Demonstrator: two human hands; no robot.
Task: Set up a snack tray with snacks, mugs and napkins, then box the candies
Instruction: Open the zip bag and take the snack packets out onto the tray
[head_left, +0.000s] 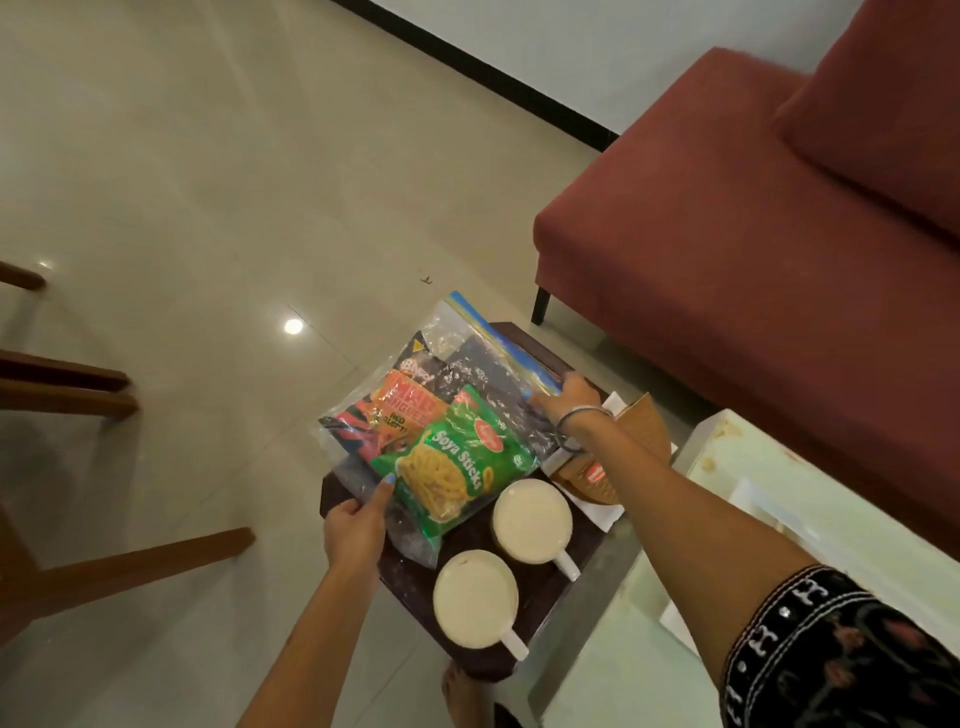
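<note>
Two mugs (504, 556) sit on the tray (519, 660); both hands, left hand (356, 530) and right hand (563, 397), pinch the snack bag (447, 415), unopened; candies unboxed.

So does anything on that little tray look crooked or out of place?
The clear zip bag of snacks lies skewed on the dark tray, overhanging its far-left edge, with both hands on it. The two white mugs stand upright. Nothing looks spilled.

Setting: a home living room; indicated by a red upholstered sofa (727, 270) with a back cushion (883, 119) against a white wall (597, 47) with black skirting; glossy beige floor tiles (208, 182); wooden chair legs (67, 384); a glass-topped table (691, 597).
</note>
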